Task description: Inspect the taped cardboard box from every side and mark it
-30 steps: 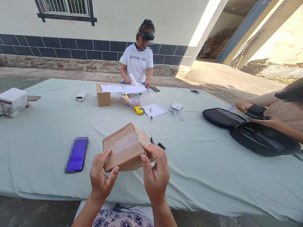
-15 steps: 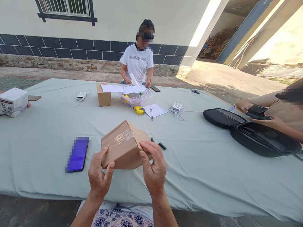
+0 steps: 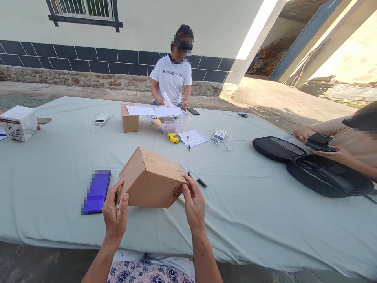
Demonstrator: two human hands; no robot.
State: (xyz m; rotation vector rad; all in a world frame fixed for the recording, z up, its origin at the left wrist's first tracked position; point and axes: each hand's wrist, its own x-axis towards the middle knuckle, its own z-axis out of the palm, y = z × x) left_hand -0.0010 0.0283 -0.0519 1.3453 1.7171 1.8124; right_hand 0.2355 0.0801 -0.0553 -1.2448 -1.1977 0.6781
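— What is seen spread widest?
— A long table (image 3: pixel 250 204), covered with a pale green cloth, is stretched across the whole view. At three o'clock of the view an open black case (image 3: pixel 312 165) is laid flat on it

— Where is the cardboard box found?
— The cardboard box (image 3: pixel 150 182) is held tilted over the near part of the cloth, at about six o'clock of the view, with one corner turned down. Whether that corner touches the cloth cannot be told. The box is gripped at both ends. The left hand (image 3: pixel 114 218) is closed on its left end, with the thumb pressed on the near face. The right hand (image 3: pixel 194 202) is clamped on its right corner by thumb and fingertips

— What is laid around it?
— At twelve o'clock of the box, well apart, a clear bowl (image 3: pixel 169 122) is set. A blue phone (image 3: pixel 97 192) is laid flat at nine o'clock, just beside the left hand. A smaller carton (image 3: pixel 129 118) is stood at eleven o'clock, near the bowl. A yellow tape measure (image 3: pixel 172 137) is placed just in front of the bowl. A black pen (image 3: pixel 198 180) is seen at three o'clock, just beyond the right hand
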